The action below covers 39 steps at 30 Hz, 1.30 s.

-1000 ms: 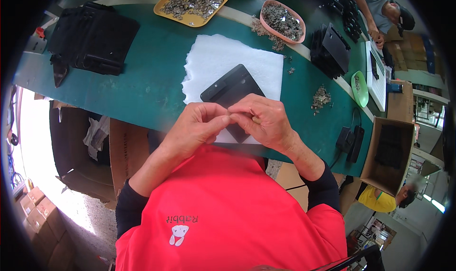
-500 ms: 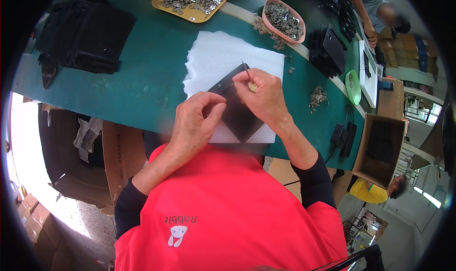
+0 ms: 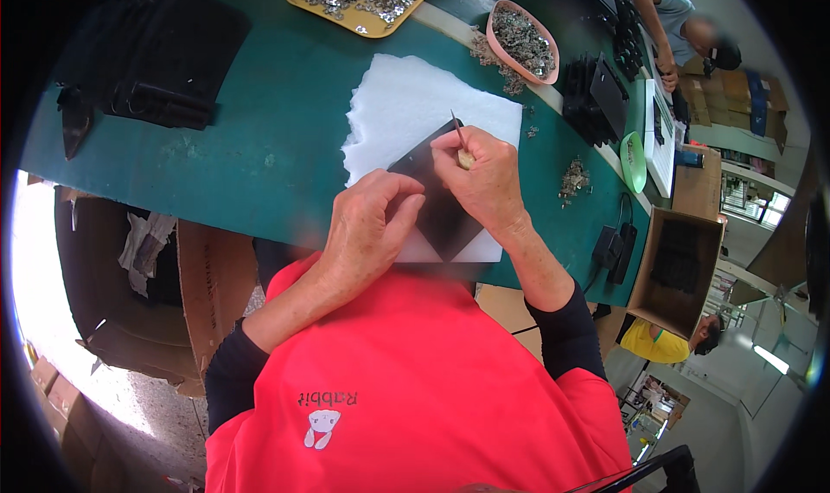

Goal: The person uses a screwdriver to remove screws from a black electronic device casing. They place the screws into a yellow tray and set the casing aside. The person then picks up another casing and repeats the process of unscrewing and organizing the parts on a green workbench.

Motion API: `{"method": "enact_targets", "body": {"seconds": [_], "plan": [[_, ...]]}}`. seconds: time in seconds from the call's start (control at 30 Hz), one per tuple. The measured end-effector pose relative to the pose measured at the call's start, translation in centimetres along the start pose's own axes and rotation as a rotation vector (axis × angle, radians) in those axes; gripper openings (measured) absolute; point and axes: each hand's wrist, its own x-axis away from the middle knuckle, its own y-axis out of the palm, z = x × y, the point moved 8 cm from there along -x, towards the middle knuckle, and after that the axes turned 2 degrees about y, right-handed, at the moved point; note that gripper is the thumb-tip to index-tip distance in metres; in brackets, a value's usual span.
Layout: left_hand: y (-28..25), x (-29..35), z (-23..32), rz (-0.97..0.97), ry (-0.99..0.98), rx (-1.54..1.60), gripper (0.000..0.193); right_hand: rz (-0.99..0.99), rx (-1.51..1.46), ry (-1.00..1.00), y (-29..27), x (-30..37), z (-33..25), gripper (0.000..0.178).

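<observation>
A flat black panel (image 3: 443, 221) lies at a slant on a white foam sheet (image 3: 406, 91) in front of me. My right hand (image 3: 480, 173) is closed over the panel, gripping a thin pointed metal tool (image 3: 457, 123) whose tip sticks out past the fingers. Something pale yellow (image 3: 467, 159) shows within that grip; I cannot tell whether it belongs to the tool. At the panel's left edge, my left hand (image 3: 373, 216) has thumb and forefinger drawn together in a pinch. Whatever they may hold is too small or hidden to make out.
Small metal pieces fill a yellow tray (image 3: 367, 31) and a pink bowl (image 3: 524, 42), with loose piles (image 3: 574, 180) nearby. Black panels are stacked left (image 3: 177, 52) and right (image 3: 596, 95). An open carton (image 3: 635, 290) stands at the right edge. A co-worker (image 3: 666, 26) sits far right.
The view has shifted slightly, so the tabletop things appear a little displaced. Both hands keep nearly the same pose over the panel, and the right still grips the tool.
</observation>
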Motion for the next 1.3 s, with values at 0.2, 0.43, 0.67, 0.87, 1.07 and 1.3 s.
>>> {"method": "enact_targets", "body": {"seconds": [0.2,0.43,0.67,0.87,1.07,1.3], "plan": [[0.0,0.2,-0.3,0.023,0.038,0.006,0.009,0.004,-0.038,0.056,-0.1,0.1,0.5,0.007],[0.0,0.1,-0.2,0.018,0.054,-0.005,0.009,0.026,0.053,-0.072,-0.1,-0.1,-0.6,0.007],[0.0,0.2,-0.3,0.018,0.050,-0.001,0.009,0.039,0.030,-0.028,-0.2,-0.2,-0.8,0.007],[0.0,0.2,-0.3,0.025,0.062,0.008,0.009,0.038,0.121,-0.100,0.2,0.0,-1.8,0.007],[0.0,0.1,-0.3,0.031,0.079,0.012,0.009,-0.014,0.141,-0.124,0.3,0.1,-2.9,0.009],[-0.1,0.2,-0.1,0.028,0.093,0.020,0.009,-0.235,0.128,0.106,0.7,-1.0,-1.4,0.011]]}}
